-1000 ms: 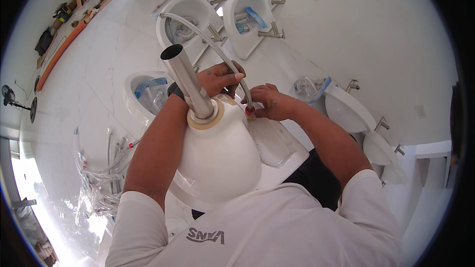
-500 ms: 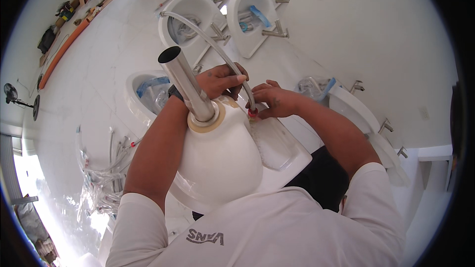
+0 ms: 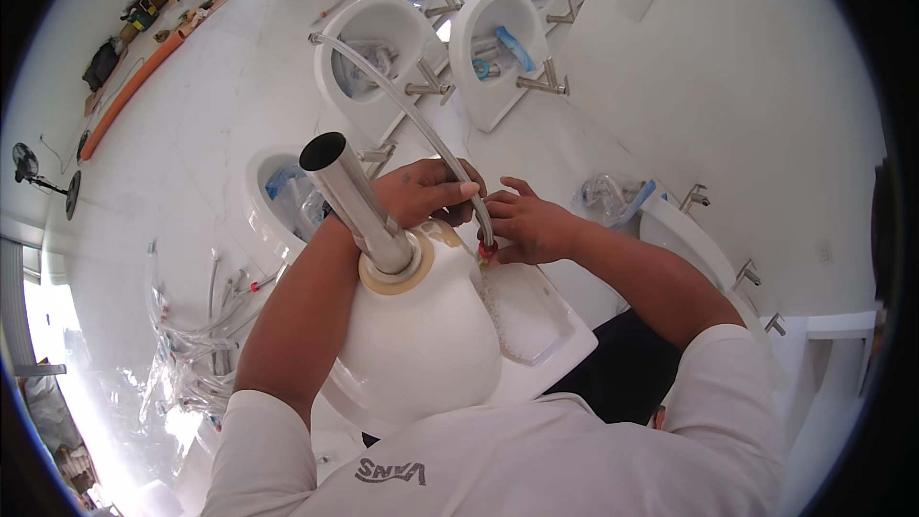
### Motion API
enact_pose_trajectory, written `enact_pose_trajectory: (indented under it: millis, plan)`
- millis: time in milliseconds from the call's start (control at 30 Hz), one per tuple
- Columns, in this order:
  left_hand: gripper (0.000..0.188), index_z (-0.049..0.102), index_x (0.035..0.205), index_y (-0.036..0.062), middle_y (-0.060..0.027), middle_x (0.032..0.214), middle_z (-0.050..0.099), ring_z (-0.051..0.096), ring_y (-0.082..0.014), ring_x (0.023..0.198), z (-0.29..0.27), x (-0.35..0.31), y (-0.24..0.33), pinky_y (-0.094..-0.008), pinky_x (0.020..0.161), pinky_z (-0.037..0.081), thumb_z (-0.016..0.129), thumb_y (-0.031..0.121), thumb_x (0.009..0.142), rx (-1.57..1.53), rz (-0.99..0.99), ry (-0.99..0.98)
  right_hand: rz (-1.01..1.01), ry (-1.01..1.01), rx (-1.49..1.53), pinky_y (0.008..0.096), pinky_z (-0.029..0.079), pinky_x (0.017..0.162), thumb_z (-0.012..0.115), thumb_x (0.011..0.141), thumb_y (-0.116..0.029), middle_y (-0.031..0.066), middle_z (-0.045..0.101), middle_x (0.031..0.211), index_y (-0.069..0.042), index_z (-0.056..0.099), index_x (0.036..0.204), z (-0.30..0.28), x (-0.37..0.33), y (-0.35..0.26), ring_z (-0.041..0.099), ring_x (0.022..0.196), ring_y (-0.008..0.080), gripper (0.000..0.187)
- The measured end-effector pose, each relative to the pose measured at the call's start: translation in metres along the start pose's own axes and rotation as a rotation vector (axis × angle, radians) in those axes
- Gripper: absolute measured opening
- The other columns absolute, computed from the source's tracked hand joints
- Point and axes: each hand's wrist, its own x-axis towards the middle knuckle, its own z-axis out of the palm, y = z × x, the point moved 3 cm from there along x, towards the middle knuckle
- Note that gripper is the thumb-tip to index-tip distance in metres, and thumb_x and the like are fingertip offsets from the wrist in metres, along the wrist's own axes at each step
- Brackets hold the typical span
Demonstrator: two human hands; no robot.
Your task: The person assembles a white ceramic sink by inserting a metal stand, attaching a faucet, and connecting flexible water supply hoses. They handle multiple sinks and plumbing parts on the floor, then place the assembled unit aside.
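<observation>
Head view: left fingers (image 3: 448, 194) and held hose (image 3: 421, 122) appear lower than before.

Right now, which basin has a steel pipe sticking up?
The white basin nearest the person's chest: its steel pipe rises from its underside; none of the other basins in view shows one.

One piece of printed lettering could be read: a short word (image 3: 391, 472) in bold dark-grey capitals on the chest of the person's white, short-sleeved cloth T-shirt (image 3: 536, 455). It stood upside down in the head view, with a dark bar running along its lower side there. A small dark mark (image 3: 406, 179) showed on the back of the bare left hand (image 3: 436, 193), too blurred to tell as a letter or sign.
</observation>
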Motion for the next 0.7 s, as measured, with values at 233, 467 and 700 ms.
enact_pose_trajectory:
  millis: [233,467,700]
  plan:
    - [0.034,0.068,0.118,0.0030,-0.0061,0.100,0.070,0.066,-0.0156,0.096,-0.003,0.007,-0.008,-0.0322,0.093,0.052,0.065,0.033,0.103,-0.092,0.005,0.048,-0.031,0.006,0.057,0.0575,0.019,0.124,0.077,0.088,-0.041,0.0032,0.060,0.114,-0.016,0.068,0.100,0.004,0.002,0.006,0.054,0.127,0.0227,0.029]
    - [0.035,0.068,0.116,0.0034,-0.0058,0.098,0.070,0.067,-0.0158,0.096,-0.005,0.010,-0.013,-0.0320,0.093,0.053,0.066,0.035,0.102,-0.083,0.023,0.036,-0.009,0.088,0.013,0.0529,0.024,0.118,0.079,0.086,-0.040,0.0024,0.061,0.103,-0.013,0.069,0.093,0.006,0.000,0.003,0.054,0.120,0.0215,0.030]
    - [0.036,0.068,0.115,0.0027,-0.0066,0.097,0.070,0.068,-0.0162,0.095,-0.004,0.007,-0.009,-0.0321,0.092,0.053,0.067,0.036,0.101,-0.064,0.059,0.063,0.040,0.124,0.010,0.0481,0.029,0.110,0.080,0.083,-0.036,0.0026,0.060,0.099,-0.012,0.068,0.092,0.005,-0.003,-0.006,0.054,0.114,0.0221,0.028]
